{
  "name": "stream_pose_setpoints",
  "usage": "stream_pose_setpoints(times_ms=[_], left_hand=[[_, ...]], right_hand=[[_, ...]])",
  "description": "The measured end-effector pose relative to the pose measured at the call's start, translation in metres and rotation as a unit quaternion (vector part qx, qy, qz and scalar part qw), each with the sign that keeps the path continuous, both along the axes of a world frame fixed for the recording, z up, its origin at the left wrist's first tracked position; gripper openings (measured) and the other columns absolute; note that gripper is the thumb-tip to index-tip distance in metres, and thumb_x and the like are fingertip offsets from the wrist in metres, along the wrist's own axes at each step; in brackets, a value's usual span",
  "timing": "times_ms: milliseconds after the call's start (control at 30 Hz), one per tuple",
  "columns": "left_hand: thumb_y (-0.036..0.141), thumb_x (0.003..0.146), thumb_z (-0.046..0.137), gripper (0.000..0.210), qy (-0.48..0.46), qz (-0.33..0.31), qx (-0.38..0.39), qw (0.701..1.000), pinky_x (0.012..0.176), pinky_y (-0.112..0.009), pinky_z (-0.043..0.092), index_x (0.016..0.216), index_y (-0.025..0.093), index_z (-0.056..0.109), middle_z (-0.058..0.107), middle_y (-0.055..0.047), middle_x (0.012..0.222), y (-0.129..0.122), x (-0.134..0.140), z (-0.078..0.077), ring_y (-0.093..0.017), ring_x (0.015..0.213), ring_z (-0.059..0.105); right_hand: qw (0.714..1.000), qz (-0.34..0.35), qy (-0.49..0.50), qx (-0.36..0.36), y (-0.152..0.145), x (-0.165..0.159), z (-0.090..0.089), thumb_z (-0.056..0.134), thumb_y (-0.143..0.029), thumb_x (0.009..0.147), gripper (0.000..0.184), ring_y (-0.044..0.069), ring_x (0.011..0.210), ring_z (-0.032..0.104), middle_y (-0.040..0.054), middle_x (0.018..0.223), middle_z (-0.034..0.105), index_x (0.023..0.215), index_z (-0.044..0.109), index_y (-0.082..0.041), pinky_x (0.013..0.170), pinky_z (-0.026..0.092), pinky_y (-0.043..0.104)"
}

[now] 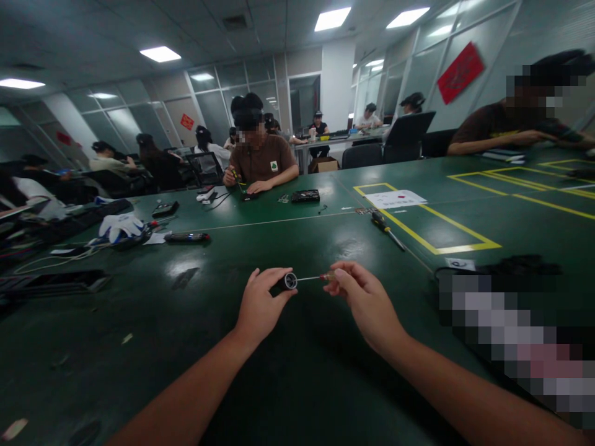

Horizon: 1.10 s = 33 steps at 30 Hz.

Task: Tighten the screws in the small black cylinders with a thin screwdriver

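Observation:
My left hand (264,303) is closed around a small black cylinder (290,281), whose round, silver-rimmed end faces me. Between the fingers of my right hand (365,300) is the clear handle of a screwdriver (329,276) with a reddish part. Its thin metal shaft points left, and the tip is at the rim of the cylinder; whether it touches cannot be made out. Both hands are held above the green table (209,384). Farther off, a yellow-and-black screwdriver (388,229) lies on the tabletop.
Across the table a person (263,152) works on a dark device. Left lie white gloves (121,227), a dark cylindrical tool (187,238) and a black tray-like part (56,282). A black box (305,196), a paper sheet (395,198) and yellow tape (458,249) are beyond my hands.

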<state>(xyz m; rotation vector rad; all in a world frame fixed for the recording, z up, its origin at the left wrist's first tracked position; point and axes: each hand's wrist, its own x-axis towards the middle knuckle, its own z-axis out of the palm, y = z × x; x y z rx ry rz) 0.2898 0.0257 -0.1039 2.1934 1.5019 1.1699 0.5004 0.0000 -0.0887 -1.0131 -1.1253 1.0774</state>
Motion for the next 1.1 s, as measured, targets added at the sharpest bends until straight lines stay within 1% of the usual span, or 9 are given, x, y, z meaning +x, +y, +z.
stream_pose_setpoints(times_ms=[133,233,267,300,400,533,633,933,1100], left_hand=[[0.016,0.081,0.079,0.039,-0.001,-0.022,0.004,1.000,0.117,-0.058,0.037,0.118,0.028,0.072,0.074,-0.004,0.122,0.001,-0.001,-0.002,-0.025,0.118,0.066],[0.015,0.082,0.078,0.040,0.001,-0.023,0.006,1.000,0.116,-0.057,0.039,0.119,0.027,0.072,0.074,-0.005,0.122,0.003,-0.002,-0.002,-0.024,0.118,0.066],[0.015,0.082,0.078,0.039,0.004,-0.018,0.009,1.000,0.117,-0.058,0.039,0.119,0.028,0.072,0.074,-0.004,0.122,0.004,-0.002,-0.002,-0.024,0.118,0.066],[0.015,0.082,0.078,0.039,0.006,-0.013,0.011,1.000,0.117,-0.058,0.038,0.118,0.028,0.072,0.074,-0.004,0.122,0.004,-0.002,-0.002,-0.025,0.118,0.066],[0.016,0.081,0.079,0.038,0.006,-0.003,0.004,1.000,0.117,-0.059,0.038,0.118,0.027,0.073,0.074,-0.005,0.122,0.005,-0.002,-0.001,-0.025,0.117,0.066],[0.017,0.080,0.080,0.041,0.004,0.005,-0.003,1.000,0.117,-0.059,0.039,0.119,0.027,0.072,0.073,-0.005,0.122,0.003,-0.001,0.000,-0.026,0.116,0.066],[0.016,0.079,0.082,0.042,0.002,0.006,-0.005,1.000,0.116,-0.059,0.039,0.118,0.028,0.072,0.073,-0.005,0.122,0.001,0.000,0.001,-0.026,0.116,0.067],[0.018,0.080,0.081,0.041,0.012,-0.002,0.004,1.000,0.116,-0.059,0.039,0.118,0.028,0.072,0.074,-0.004,0.122,0.000,0.000,0.001,-0.025,0.115,0.067],[0.017,0.081,0.080,0.041,0.013,-0.003,0.001,1.000,0.117,-0.059,0.038,0.120,0.028,0.072,0.073,-0.005,0.123,0.000,0.000,0.000,-0.025,0.116,0.066]], right_hand=[[0.994,0.006,0.098,-0.057,0.009,0.000,-0.011,0.071,-0.046,0.088,0.027,0.019,0.081,0.068,0.0050,0.089,0.073,0.097,0.072,-0.021,0.086,0.056,0.039],[0.973,0.054,0.174,-0.140,0.016,0.005,-0.012,0.067,-0.040,0.092,0.020,0.018,0.071,0.066,0.0042,0.078,0.068,0.088,0.071,-0.020,0.086,0.059,0.042],[0.963,0.082,0.193,-0.171,0.018,0.007,-0.012,0.065,-0.038,0.094,0.022,0.017,0.065,0.063,0.0037,0.071,0.065,0.082,0.071,-0.020,0.087,0.060,0.044],[0.957,0.086,0.210,-0.178,0.020,0.009,-0.010,0.063,-0.037,0.095,0.023,0.017,0.061,0.060,0.0030,0.068,0.063,0.079,0.070,-0.020,0.087,0.060,0.045],[0.964,0.059,0.217,-0.143,0.022,0.013,-0.008,0.066,-0.035,0.093,0.018,0.016,0.064,0.061,0.0024,0.072,0.064,0.082,0.070,-0.021,0.086,0.060,0.042],[0.987,0.027,0.140,-0.073,0.020,0.009,-0.011,0.071,-0.046,0.088,0.025,0.017,0.073,0.065,0.0030,0.082,0.070,0.090,0.071,-0.021,0.082,0.057,0.037],[0.995,0.011,0.086,-0.039,0.017,0.006,-0.013,0.070,-0.050,0.088,0.029,0.018,0.076,0.066,0.0034,0.085,0.071,0.094,0.071,-0.022,0.079,0.055,0.036],[1.000,0.000,-0.001,0.011,0.010,0.005,-0.008,0.067,-0.051,0.091,0.029,0.019,0.083,0.068,0.0036,0.090,0.072,0.100,0.071,-0.023,0.083,0.056,0.037],[1.000,0.003,-0.015,0.021,0.010,0.004,-0.008,0.065,-0.050,0.093,0.029,0.020,0.084,0.069,0.0039,0.091,0.072,0.102,0.070,-0.023,0.084,0.056,0.038]])
